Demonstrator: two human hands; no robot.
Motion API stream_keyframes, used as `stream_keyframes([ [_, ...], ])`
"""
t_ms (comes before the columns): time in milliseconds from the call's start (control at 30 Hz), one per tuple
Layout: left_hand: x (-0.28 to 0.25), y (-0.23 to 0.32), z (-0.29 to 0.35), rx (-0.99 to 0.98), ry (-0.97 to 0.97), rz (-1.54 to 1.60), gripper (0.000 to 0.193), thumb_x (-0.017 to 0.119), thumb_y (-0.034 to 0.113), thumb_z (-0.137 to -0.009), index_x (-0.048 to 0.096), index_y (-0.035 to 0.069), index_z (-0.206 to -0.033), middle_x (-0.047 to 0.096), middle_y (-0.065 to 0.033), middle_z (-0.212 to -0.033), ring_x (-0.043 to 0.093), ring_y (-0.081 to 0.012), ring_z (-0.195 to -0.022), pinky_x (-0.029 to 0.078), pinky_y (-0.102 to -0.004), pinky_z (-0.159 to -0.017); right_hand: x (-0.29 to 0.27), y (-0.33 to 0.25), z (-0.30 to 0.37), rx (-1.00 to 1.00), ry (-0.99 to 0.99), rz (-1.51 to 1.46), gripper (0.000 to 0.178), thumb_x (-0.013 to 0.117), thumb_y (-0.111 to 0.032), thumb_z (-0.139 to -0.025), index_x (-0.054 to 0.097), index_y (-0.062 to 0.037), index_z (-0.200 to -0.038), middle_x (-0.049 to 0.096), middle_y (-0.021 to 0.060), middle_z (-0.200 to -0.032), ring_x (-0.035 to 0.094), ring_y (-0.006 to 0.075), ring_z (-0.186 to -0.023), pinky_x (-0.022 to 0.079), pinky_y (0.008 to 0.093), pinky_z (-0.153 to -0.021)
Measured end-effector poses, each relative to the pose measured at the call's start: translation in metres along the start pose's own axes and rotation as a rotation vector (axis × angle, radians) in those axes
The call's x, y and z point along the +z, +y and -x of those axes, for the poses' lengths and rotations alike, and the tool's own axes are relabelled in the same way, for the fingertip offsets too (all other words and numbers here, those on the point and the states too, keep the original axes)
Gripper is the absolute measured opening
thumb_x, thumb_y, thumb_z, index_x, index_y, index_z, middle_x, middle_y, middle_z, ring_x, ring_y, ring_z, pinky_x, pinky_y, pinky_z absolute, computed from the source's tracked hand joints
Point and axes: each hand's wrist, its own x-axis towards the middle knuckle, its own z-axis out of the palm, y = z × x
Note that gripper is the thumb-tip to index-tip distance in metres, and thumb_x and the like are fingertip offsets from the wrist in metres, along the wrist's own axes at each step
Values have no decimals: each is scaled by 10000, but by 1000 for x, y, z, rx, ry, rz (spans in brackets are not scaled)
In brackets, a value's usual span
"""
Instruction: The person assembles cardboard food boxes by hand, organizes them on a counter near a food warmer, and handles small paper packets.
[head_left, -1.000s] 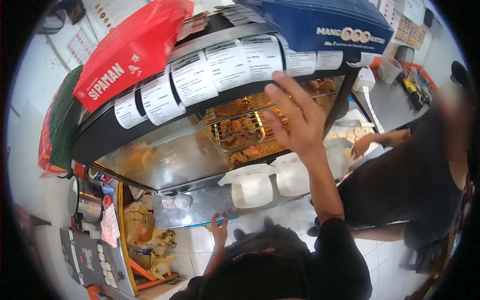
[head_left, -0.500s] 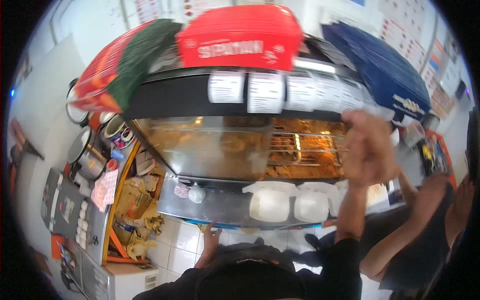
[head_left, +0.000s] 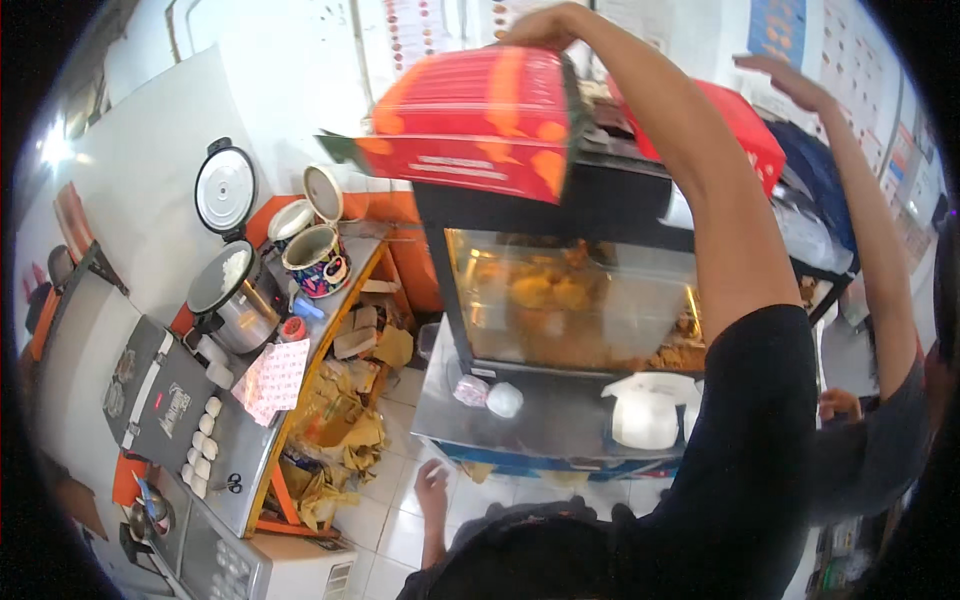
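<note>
My right hand [head_left: 548, 26] reaches high over the display warmer [head_left: 590, 300], fingers curled over the far upper edge of a red, orange and green bag [head_left: 470, 110]. Its fingertips are partly hidden behind the bag, which sits at the warmer's upper left corner. My left hand [head_left: 432, 490] hangs low over the tiled floor, fingers loosely apart with nothing in them. Fried food [head_left: 545, 290] shows through the warmer's glass. On the metal ledge stand an open white takeaway box [head_left: 645, 415] and two small wrapped bundles, one pinkish [head_left: 471, 391] and one white [head_left: 505, 400].
A co-worker's raised hand [head_left: 790, 82] is at the right; a plain red bag [head_left: 735, 130] lies on the warmer. On the left counter are an open rice cooker [head_left: 250, 315], a patterned pot [head_left: 318, 262], pink paper [head_left: 275, 378] and scissors [head_left: 234, 483]. Crumpled brown paper [head_left: 345, 430] fills the shelf beneath.
The view has swung left. My right hand has gone from in front of the warmer up to the red, orange and green bag, which is turned differently. The co-worker's arm has risen.
</note>
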Motion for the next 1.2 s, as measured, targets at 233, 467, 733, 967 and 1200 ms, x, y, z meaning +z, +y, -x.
stream_keyframes([
  [233,-127,11,-4,-54,203,0,270,618,104,-915,622,10,-1168,651,-82,-1088,644,-156,-860,520,-265,-689,31,-3,0,96,105,-760,692,444,-567,-1016,519,-4,-1411,524,141,-1454,483,221,-1304,373,362,-1099],
  [467,-171,5,-13,1,191,-12,248,592,105,-914,622,12,-1141,621,-79,-1100,620,-155,-878,513,-281,-706,25,-44,1,323,147,-832,895,565,-678,-904,404,-21,-1491,358,189,-1551,307,283,-1411,253,482,-1142],
  [733,-153,0,-6,-131,89,-7,286,601,88,-920,596,7,-1195,636,-89,-1112,639,-173,-855,528,-280,-662,31,-51,17,258,177,-1032,749,636,-571,-914,520,-17,-1406,593,169,-1355,629,195,-1140,540,340,-940],
  [967,-146,-14,19,-139,148,54,284,605,80,-913,610,2,-1186,648,-90,-1110,652,-173,-854,534,-280,-658,34,-26,17,44,305,-675,653,666,-496,-921,575,-31,-1370,632,161,-1312,628,203,-1160,547,330,-955],
  [1200,-167,-15,21,-127,173,26,260,601,90,-910,616,8,-1155,643,-92,-1110,653,-172,-857,529,-278,-654,12,-83,14,86,426,-335,492,705,-407,-901,697,-43,-1232,720,142,-1108,697,195,-906,596,321,-780],
])
